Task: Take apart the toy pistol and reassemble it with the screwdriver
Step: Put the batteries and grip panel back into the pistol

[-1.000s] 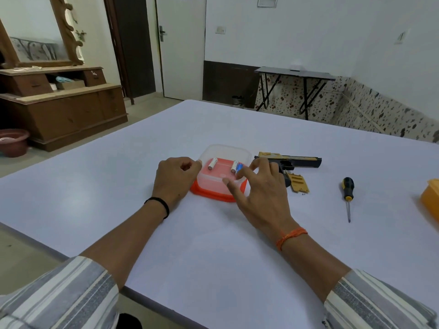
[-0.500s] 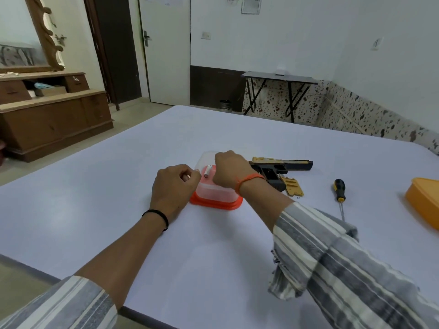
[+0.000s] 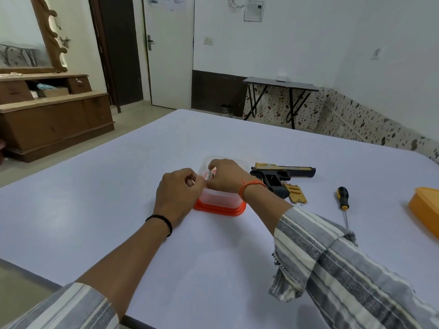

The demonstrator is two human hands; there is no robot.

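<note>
Right now the toy pistol (image 3: 282,175) lies on its side just right of frame centre on the worktop (image 3: 118,210), its grip housing open and its yellow cover plate (image 3: 295,193) lying loose against the butt. In the same part of the frame, my right hand (image 3: 225,176) hangs over the clear tub with the orange base (image 3: 219,204), immediately left of the pistol, with its fingers curled down around a small pale cylinder (image 3: 210,175), which I take to be a battery. My left hand (image 3: 177,193) sits at the tub's left wall with thumb and fingertips pinched together; whether it holds something tiny or only steadies the tub I cannot tell.

I judge this step to be sorting the removed parts. To do it well, I would keep the left hand bracing the tub so it does not skid, and handle one piece at a time, low over the tub, so nothing rolls off across the worktop.

My right wrist is bent downward with the forearm reaching in from lower right, striped sleeve bunched at the elbow. The screwdriver (image 3: 342,199) lies untouched further right, tip toward me, and a yellow container (image 3: 425,210) sits at the right edge.
</note>
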